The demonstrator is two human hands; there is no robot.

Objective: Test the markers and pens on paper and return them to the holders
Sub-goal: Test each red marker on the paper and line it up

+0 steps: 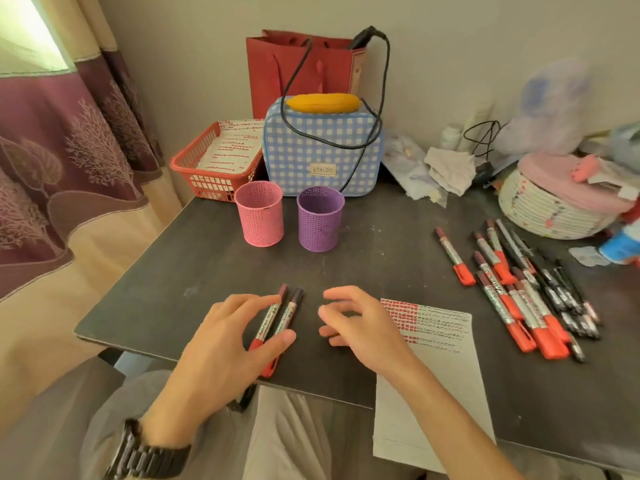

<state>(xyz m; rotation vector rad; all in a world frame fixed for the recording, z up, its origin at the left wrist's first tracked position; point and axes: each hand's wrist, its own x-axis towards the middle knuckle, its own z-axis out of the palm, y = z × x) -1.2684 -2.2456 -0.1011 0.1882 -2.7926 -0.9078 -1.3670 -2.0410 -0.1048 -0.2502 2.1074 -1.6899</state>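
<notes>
My left hand curls over two red-capped, silver-barrelled markers lying side by side on the dark bench, with fingertips and thumb pinching them. My right hand hovers just beside them, loosely spread and empty, near the scribbled white paper sheet. The pink perforated holder and purple perforated holder stand upright beyond.

Two holders, one paper, two markers at left hand.
</notes>
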